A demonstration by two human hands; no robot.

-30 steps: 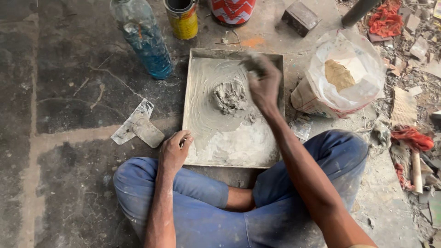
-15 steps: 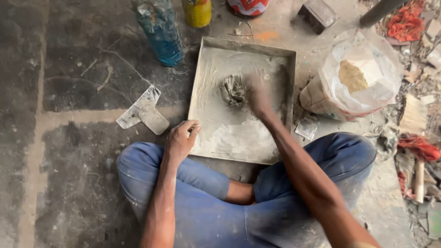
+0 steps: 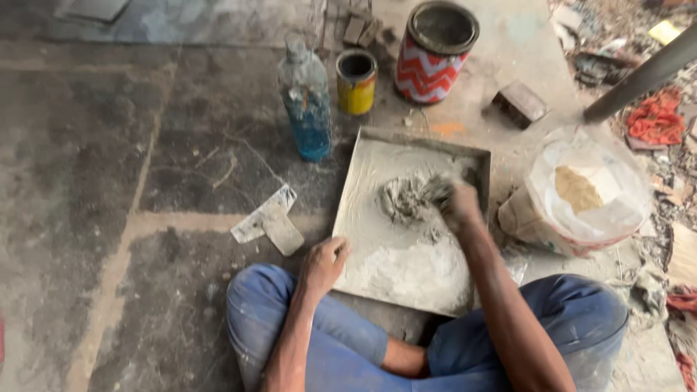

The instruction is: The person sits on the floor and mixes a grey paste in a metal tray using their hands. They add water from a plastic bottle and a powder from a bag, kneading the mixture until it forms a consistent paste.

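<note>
Two hands work over a shallow square metal tray (image 3: 348, 196) lying on the concrete floor (image 3: 109, 181) in front of crossed legs in blue trousers (image 3: 348, 348). Its raised rims close in the right hand (image 3: 459, 203) on the far and right sides, with the right rim just beside the knuckles; toward the body the tray bed spreads pale and open between the two hands. Left of the left hand (image 3: 323, 263) the floor is bare apart from a small scraper (image 3: 265, 223) lying flat, near that hand but apart from it. Beyond the right hand, past the far rim, stand a plastic bottle of blue liquid (image 3: 306, 109), a yellow tin (image 3: 356, 81) and a red-and-white zigzag can (image 3: 434, 54). To the right of the right hand, outside the tray, sits an open plastic sack (image 3: 588, 196) with tan powder inside.

A grey lump of wet mortar (image 3: 405, 197) lies in the far half of the tray, touching the right hand on its left side. That hand is curled narrow, fingers bent into the lump and smeared grey. The left hand rests at the tray's near-left rim, fingers loosely curled on the edge, well apart from the lump.
</note>
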